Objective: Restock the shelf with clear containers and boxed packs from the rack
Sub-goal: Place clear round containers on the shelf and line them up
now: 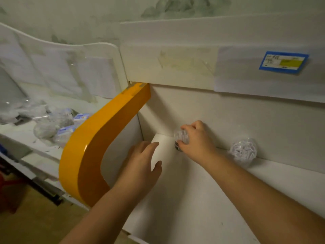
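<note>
Now your right hand (197, 140) grips a small clear container (182, 138) with white bits inside and a dark base, mid-frame on the shelf (193, 191); your left hand (142, 162) hovers spread, holding nothing.

A blue-and-yellow price label (283, 62) sits on the shelf edge (246, 88) — its print seems too blurred to read.
</note>
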The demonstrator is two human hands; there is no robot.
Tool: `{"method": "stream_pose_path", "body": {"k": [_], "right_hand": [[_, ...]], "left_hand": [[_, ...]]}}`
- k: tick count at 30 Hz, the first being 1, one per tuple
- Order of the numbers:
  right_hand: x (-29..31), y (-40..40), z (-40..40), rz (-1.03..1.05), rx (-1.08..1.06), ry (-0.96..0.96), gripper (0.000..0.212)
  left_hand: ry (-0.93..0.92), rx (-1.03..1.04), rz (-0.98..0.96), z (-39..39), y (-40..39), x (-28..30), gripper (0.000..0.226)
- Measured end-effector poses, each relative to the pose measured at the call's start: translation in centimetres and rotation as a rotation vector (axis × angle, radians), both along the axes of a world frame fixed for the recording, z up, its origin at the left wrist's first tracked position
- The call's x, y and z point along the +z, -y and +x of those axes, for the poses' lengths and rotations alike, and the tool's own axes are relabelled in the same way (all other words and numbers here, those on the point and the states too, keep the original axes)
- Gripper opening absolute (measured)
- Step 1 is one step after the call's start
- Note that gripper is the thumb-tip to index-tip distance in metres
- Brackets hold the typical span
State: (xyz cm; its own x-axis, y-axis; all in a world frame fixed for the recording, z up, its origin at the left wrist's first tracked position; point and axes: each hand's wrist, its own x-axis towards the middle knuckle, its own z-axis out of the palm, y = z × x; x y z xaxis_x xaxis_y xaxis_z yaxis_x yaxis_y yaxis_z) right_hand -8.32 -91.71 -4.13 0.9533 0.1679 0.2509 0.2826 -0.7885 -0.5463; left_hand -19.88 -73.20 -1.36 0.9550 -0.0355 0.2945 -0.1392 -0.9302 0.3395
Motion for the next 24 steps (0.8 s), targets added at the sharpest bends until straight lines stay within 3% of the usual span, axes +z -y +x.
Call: {"method": "stream_pose_path", "body": {"k": [5, 10, 17, 24], "right_hand": [[0.6, -0.1, -1.4, -0.015, -0.071, 0.019, 0.059], [3.4, 2.3, -7.0, -0.031, -0.139, 0.138, 0.049], [7.7, 4.8, -17.5, -0.073, -0.304, 0.162, 0.043], [10.3, 3.3, -25.9, -0.097, -0.314, 0.22, 0.038]], "left_hand": [[-0.027, -0.041, -0.019, 0.1, -0.6, -0.2, 0.057], [-0.03, -0.163, -0.047, -0.2, -0.1, 0.6, 0.06], [0.139, -0.389, 0.043, -2.3, 0.5, 3.1, 0.059], [0.252, -0.404, 0.001, -9.2, -1.6, 6.5, 0.059]]}}
